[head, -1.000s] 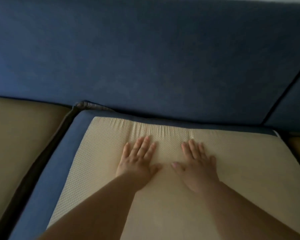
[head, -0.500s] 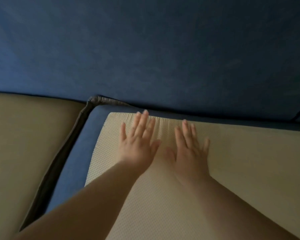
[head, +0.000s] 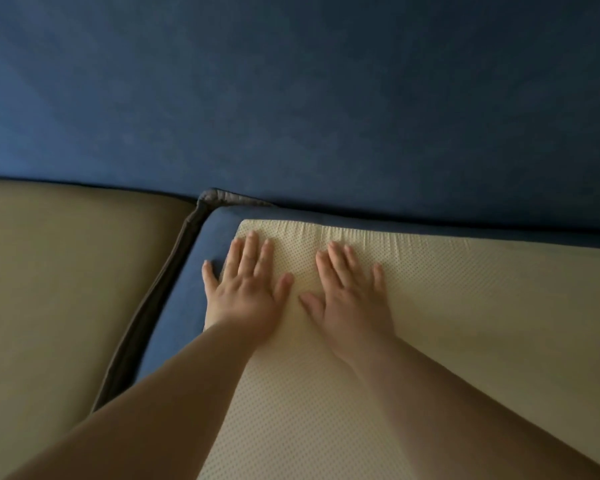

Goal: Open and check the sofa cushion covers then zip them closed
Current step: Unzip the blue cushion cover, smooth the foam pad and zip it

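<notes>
The left hand (head: 246, 296) and right hand (head: 352, 299) press flat, fingers (head: 250, 251) spread, on the cream dotted face of the sofa cushion (head: 465, 306) near its back-left corner, against the blue backrest (head: 326, 116). No zip shows; fabric bunched by pushing could snag it.

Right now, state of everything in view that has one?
Left hand: open, flat on the cream dotted cushion panel, little finger on its blue fabric border.
Right hand: open, flat on that panel.
Cream dotted cushion panel: lying flat, puckered along far edge.
Tan seat cushion: lying flat, untouched.
Dark grey edge strip: crumpled at far corner; zip state unclear.
</notes>
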Demonstrator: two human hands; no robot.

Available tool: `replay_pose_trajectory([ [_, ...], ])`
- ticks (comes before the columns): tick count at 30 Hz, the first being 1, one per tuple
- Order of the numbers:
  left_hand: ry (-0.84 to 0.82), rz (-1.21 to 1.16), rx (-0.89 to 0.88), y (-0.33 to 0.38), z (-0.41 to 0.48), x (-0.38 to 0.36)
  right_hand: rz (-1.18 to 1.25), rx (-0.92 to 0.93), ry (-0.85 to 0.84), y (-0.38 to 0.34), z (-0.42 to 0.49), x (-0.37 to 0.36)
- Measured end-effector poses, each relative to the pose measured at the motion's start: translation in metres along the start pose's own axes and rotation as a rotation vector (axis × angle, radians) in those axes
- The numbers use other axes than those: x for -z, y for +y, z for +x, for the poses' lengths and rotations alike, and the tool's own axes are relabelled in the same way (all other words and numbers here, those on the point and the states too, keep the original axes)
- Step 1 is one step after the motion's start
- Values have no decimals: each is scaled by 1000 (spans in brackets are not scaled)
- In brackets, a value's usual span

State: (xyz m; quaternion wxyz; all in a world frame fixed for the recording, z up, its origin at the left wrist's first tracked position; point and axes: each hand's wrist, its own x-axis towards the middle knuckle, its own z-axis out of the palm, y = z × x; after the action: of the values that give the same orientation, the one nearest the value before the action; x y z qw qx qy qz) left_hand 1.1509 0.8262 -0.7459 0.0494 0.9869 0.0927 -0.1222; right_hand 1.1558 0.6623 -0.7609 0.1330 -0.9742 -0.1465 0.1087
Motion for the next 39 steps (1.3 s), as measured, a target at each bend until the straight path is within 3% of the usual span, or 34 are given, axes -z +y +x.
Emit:
replay_pose_trajectory([
  [2, 35, 14, -28, 9, -4, 9, 38, 13, 133, 5, -4, 18],
  [4, 185, 3, -147, 30, -11, 14, 33, -4, 311, 23, -11, 32],
  [5, 223, -31, -201, 43, -14, 13, 14, -34, 314, 37, -15, 34],
  [9, 2, 56, -249, 80, -13, -14, -96, -87, -16, 85, -28, 22],
  [10, -13, 81, -222, 85, -10, -16, -82, -76, -16, 90, -27, 22],
  [15, 202, 32, -335, 131, -9, 4, -22, -113, 352, 116, -35, 56],
  [18, 102, 27, -420, 167, -7, -19, -73, -208, 109, 154, -47, 45],
  [20, -10, 70, -419, 175, -1, -33, -82, -201, 37, 167, -48, 36],
  [23, -3, 93, -414, 181, -1, -24, -14, -188, 145, 180, -51, 56],
  [25, 112, 31, -446, 201, -8, -12, -19, -239, 280, 201, -64, 70],
  [29, 12, -9, -447, 254, -27, -35, -83, -319, 76, 241, -89, 57],
  [36, -17, 82, -423, 260, -25, -52, -39, -307, 134, 247, -89, 49],
  [39, -58, 160, -398, 264, -27, -44, 24, -261, 65, 249, -89, 56],
])
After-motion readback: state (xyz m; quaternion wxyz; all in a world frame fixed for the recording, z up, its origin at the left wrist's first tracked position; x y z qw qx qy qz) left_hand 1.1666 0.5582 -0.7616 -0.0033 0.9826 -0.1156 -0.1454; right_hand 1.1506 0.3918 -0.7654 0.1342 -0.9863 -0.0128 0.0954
